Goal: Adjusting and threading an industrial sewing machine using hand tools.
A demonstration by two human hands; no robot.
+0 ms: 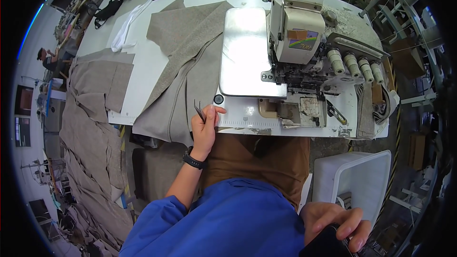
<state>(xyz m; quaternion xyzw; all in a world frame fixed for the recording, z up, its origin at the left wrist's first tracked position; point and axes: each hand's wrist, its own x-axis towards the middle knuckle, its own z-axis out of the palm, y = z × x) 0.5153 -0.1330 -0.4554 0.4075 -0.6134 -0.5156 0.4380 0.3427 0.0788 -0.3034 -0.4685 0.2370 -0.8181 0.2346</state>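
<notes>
My left hand (204, 126) rests at the front edge of the white sewing table (143, 62) and holds thin metal tweezers (199, 110), tips pointing away from me. A folded grey fabric piece (188, 66) lies just left of that hand and hangs over the table edge. My right hand (335, 223) is low at my right side, fingers curled around a dark phone (328, 245). The white overlock sewing machine (297, 33) stands on the table ahead of me, to the right of its shiny metal plate (247, 52).
More grey fabric (90, 128) drapes off the table's left end toward the floor. A white plastic bin (354, 178) stands at my right. Several thread cones (357, 64) sit on the machine's right. Another person (47, 57) sits far left.
</notes>
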